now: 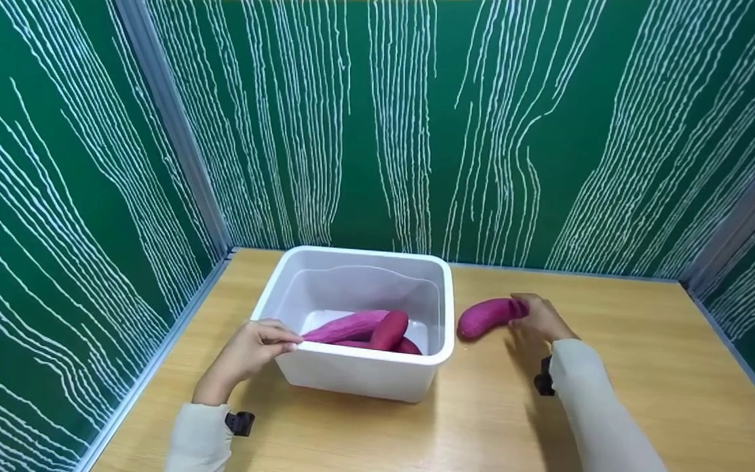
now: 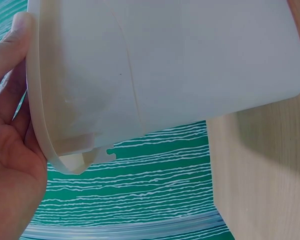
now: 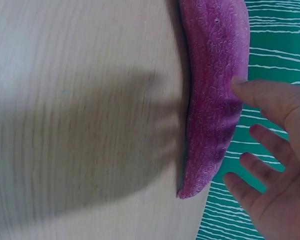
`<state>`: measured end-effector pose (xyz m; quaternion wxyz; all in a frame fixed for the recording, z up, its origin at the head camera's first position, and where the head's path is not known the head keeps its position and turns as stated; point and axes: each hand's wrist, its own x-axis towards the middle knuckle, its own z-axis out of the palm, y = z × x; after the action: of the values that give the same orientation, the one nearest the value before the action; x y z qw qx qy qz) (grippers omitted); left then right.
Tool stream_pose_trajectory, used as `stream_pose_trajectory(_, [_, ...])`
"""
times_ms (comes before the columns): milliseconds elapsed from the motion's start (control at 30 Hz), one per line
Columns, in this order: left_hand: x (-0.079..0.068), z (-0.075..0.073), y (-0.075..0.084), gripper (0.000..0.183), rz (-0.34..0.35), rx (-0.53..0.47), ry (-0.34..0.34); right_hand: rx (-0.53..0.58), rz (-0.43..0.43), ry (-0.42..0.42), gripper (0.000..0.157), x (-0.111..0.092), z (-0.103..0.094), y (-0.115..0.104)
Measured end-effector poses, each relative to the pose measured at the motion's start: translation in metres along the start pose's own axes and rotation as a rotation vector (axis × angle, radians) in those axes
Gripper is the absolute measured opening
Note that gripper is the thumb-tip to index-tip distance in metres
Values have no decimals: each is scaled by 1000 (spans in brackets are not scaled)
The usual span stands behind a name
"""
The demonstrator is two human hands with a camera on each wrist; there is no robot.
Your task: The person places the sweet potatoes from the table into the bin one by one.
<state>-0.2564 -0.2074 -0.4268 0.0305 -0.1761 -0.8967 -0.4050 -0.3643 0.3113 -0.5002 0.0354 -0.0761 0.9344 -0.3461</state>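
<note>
My left hand pinches the near left corner of a white plastic bin, with the fingers at its rim, as the left wrist view also shows. Inside the bin lie several purple-red sweet potatoes, among them a long pink one and a redder one. To the bin's right, a curved purple sweet potato lies on the table. My right hand is at its right end. In the right wrist view its fingers are spread, and the thumb tip overlaps the sweet potato's side.
The wooden table is bounded by green panels with white wavy lines at the back and sides. Grey metal posts stand at the corners. The bin's tall walls rise beside the loose sweet potato.
</note>
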Motion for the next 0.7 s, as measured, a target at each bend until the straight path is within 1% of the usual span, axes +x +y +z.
stream_pose_trajectory(133, [0,0,0,12,-3,-8,-6,-28,19,-18,61,3,1,3])
stream_pose_trajectory(333, [2,-1,0,14,8,-8,-8,1,41,-41,65,5,-1,1])
stream_pose_trajectory(467, [1,-1,-1,14,9,-5,-11,8,59,-74,66,7,0,0])
stream_pose_trajectory(633, [0,-1,-2,13,22,-5,-11,-21,37,-81,65,7,4,0])
stream_pose_trajectory(700, [0,-1,-1,13,24,-12,-11,-28,43,-89,65,6,5,1])
